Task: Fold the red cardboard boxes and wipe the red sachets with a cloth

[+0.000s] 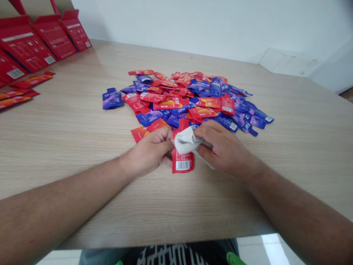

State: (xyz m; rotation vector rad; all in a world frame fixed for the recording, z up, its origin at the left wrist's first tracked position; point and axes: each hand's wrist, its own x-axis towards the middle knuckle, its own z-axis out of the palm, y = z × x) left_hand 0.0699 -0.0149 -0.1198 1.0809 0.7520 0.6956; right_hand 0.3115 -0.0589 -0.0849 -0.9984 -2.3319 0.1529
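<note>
Between thumb and fingers, my left hand [153, 149] grips the left edge of a red sachet [183, 164] with a white barcode near its bottom. Bunched in my right hand [223, 147] is a whitish cloth [184, 141], which lies against the sachet's face and hides its middle. Just beyond both hands spreads a pile of red-orange sachets [172, 103] and blue-purple sachets [198, 87]. Some of them lie close to my knuckles.
Several open red boxes [30, 48] stand at the back left. More red-orange sachets [33, 80] lie in front of them. A lone purple sachet [112, 99] sits left of the pile. The wooden table [154, 213] meets a white wall [193, 25] behind.
</note>
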